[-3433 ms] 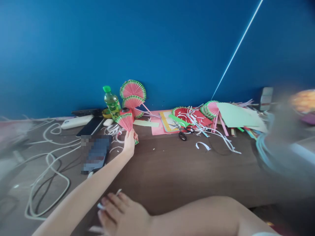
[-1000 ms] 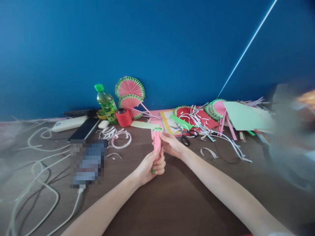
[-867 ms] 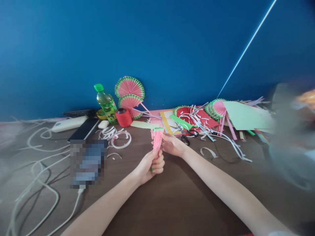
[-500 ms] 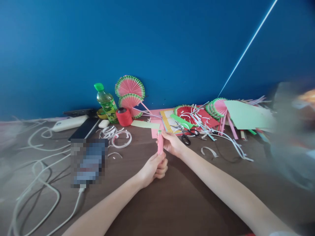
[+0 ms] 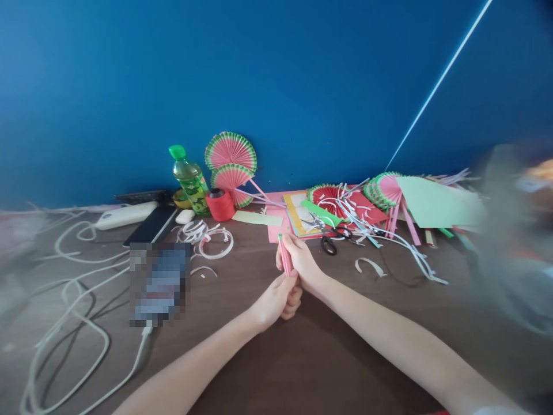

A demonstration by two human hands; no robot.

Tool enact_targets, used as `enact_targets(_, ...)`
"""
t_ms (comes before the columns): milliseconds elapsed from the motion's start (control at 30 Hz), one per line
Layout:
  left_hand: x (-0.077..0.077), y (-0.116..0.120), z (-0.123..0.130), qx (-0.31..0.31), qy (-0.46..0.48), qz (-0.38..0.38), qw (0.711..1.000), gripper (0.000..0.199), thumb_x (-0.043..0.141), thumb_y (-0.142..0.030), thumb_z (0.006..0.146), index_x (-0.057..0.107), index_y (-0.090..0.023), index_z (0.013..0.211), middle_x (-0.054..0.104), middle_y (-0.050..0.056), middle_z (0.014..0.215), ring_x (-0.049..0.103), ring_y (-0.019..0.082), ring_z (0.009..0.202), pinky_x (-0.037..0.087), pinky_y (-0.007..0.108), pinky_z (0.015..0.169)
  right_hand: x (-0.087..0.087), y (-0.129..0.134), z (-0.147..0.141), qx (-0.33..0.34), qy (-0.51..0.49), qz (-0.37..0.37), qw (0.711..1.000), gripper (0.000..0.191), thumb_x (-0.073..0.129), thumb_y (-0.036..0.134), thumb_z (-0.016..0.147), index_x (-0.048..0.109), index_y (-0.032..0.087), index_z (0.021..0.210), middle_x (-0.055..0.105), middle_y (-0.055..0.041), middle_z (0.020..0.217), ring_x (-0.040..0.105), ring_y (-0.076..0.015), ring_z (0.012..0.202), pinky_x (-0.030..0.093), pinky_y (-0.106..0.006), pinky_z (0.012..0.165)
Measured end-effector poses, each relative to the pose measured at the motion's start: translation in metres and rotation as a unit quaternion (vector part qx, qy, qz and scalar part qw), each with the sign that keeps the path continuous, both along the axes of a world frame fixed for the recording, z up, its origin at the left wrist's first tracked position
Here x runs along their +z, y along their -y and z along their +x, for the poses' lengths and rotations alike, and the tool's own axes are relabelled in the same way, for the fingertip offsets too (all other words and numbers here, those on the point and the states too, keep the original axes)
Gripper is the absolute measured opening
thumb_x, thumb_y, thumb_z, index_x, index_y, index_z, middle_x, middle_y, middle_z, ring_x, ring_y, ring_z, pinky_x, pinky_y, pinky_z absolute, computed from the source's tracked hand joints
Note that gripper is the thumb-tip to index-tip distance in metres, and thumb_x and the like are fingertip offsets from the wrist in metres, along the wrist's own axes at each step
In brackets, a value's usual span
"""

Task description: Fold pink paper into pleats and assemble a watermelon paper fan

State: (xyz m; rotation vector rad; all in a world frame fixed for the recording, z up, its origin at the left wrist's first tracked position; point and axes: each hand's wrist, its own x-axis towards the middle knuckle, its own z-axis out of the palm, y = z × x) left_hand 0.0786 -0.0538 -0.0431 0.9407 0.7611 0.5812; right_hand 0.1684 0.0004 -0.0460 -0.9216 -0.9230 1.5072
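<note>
A narrow folded bundle of pink paper with green edging (image 5: 284,256) stands nearly upright between my hands, leaning slightly left at its top. My left hand (image 5: 276,300) is closed round its lower end. Higher up, my right hand (image 5: 300,260) grips the same bundle, thumb on the near face and fingers behind. The two hands touch. Behind them lie a pink sheet (image 5: 276,231), a pale green strip (image 5: 258,218) and black-handled scissors (image 5: 329,246).
Pink-and-green fans (image 5: 231,153) lean on the blue wall beside a red thread spool (image 5: 220,205) and a green-capped bottle (image 5: 190,181). Left are a blurred-out phone (image 5: 162,282) and white cables (image 5: 103,340). Paper scraps (image 5: 345,207) and a pale green sheet (image 5: 436,203) lie right.
My right hand has closed further round the bundle and come down against my left hand. The bundle's top now tilts left. The whole view has shifted slightly.
</note>
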Motion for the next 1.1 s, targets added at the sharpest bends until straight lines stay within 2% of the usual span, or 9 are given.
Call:
enact_targets(167,-0.007,0.003,-0.001,-0.005,-0.048,0.057,0.997,0.050,0.038,-0.063,0.080,0.025,-0.021,0.056,0.021,-0.010,0.042,0.016,0.002,0.034,0.010,0.019,0.034,-0.004,0.001,0.000,0.078,0.016,0.012,0.997,0.038,0.053,0.057,0.074,0.045,0.019,0.075,0.046,0.0088,0.036,0.047,-0.0098,0.031,0.034,-0.020,0.035)
enact_targets(267,-0.014,0.003,-0.003,-0.017,-0.072,0.085,0.994,0.052,0.035,-0.064,0.080,0.027,-0.020,0.053,0.023,-0.008,0.042,0.019,0.003,0.036,0.013,0.021,0.035,-0.005,0.001,0.000,0.121,0.011,-0.009,0.993,0.038,0.055,0.056,0.073,0.046,0.019,0.075,0.042,0.0104,0.034,0.041,-0.0078,0.028,0.029,-0.019,0.032)
enact_targets(367,-0.018,0.003,-0.005,-0.027,-0.085,0.095,0.991,0.053,0.033,-0.062,0.082,0.029,-0.020,0.050,0.023,-0.007,0.043,0.020,0.004,0.036,0.014,0.022,0.036,-0.003,0.002,-0.001,0.135,-0.023,-0.040,0.990,0.036,0.059,0.053,0.071,0.045,0.019,0.072,0.036,0.0126,0.032,0.034,-0.0059,0.026,0.027,-0.018,0.031)
enact_targets(467,-0.018,0.003,-0.005,-0.030,-0.086,0.094,0.991,0.054,0.033,-0.061,0.083,0.028,-0.020,0.048,0.022,-0.007,0.043,0.018,0.004,0.036,0.012,0.023,0.036,-0.001,0.003,-0.002,0.126,-0.036,-0.049,0.990,0.035,0.061,0.051,0.070,0.045,0.020,0.071,0.034,0.0134,0.030,0.032,-0.0054,0.025,0.026,-0.018,0.029)
enact_targets(600,-0.014,0.004,-0.002,-0.019,-0.079,0.078,0.994,0.050,0.036,-0.061,0.081,0.028,-0.020,0.053,0.022,-0.009,0.043,0.018,0.004,0.036,0.012,0.021,0.036,-0.004,0.003,-0.004,0.092,-0.014,-0.025,0.995,0.036,0.059,0.053,0.070,0.045,0.020,0.072,0.033,0.0137,0.029,0.031,-0.0060,0.023,0.025,-0.018,0.028)
enact_targets(767,-0.015,0.000,0.002,0.026,-0.026,-0.015,0.999,0.043,0.046,-0.059,0.077,0.029,-0.021,0.066,0.022,-0.012,0.047,0.012,0.003,0.037,0.009,0.017,0.035,-0.006,-0.003,0.000,0.019,0.021,0.017,0.999,0.034,0.055,0.053,0.075,0.042,0.021,0.073,0.043,0.0100,0.031,0.039,-0.0080,0.026,0.028,-0.019,0.030)
enact_targets(833,-0.015,-0.004,0.001,0.058,0.017,-0.040,0.997,0.038,0.046,-0.056,0.079,0.034,-0.021,0.072,0.024,-0.011,0.049,0.016,0.003,0.037,0.014,0.016,0.035,-0.004,-0.007,0.005,0.007,0.005,0.022,1.000,0.034,0.055,0.053,0.075,0.042,0.021,0.075,0.051,0.0076,0.037,0.049,-0.0106,0.032,0.036,-0.021,0.035)
enact_targets(933,-0.014,-0.013,-0.005,0.103,0.081,-0.033,0.991,0.029,0.046,-0.047,0.081,0.043,-0.019,0.082,0.032,-0.009,0.052,0.028,0.005,0.040,0.027,0.017,0.039,0.002,-0.015,0.015,0.017,-0.041,0.014,0.999,0.036,0.062,0.051,0.070,0.042,0.022,0.075,0.059,0.0057,0.050,0.060,-0.0143,0.045,0.046,-0.026,0.046)
enact_targets(1100,-0.010,-0.021,-0.014,0.098,0.115,-0.041,0.988,0.027,0.052,-0.040,0.082,0.055,-0.014,0.091,0.042,-0.005,0.057,0.039,0.006,0.046,0.035,0.020,0.047,0.008,-0.026,0.030,0.007,-0.030,-0.009,0.999,0.036,0.067,0.046,0.066,0.043,0.021,0.074,0.063,0.0035,0.058,0.062,-0.0150,0.051,0.047,-0.027,0.049)
